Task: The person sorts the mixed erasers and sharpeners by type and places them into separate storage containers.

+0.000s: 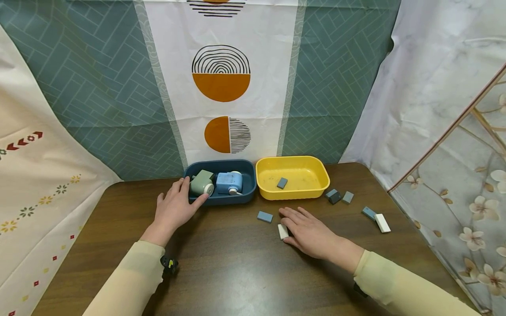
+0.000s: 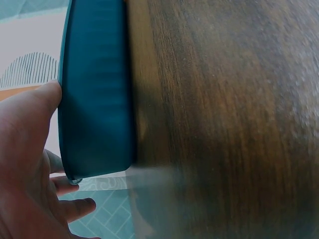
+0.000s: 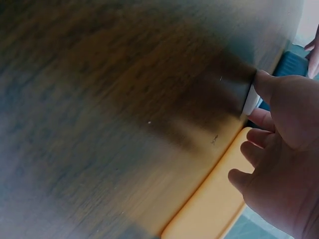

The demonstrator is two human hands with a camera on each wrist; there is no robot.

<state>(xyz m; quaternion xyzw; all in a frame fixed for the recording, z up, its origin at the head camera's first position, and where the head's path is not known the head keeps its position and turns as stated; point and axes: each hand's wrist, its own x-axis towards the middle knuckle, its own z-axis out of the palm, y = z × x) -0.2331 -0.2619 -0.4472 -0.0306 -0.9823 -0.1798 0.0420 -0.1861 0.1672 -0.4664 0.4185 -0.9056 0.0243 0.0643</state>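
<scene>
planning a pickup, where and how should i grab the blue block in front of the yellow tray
The blue block is probably best pinched across its long edges, from above right: it lies flat, lengthwise roughly left to right, apart from other things, and the right hand is nearest.

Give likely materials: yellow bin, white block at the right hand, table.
Yellow bin: probably plastic, smooth, with soft highlights. White block: matte-looking, perhaps plastic or painted wood; no grain shows. Table: wood or wood-look laminate, brown grain, a glossy reflection.
</scene>
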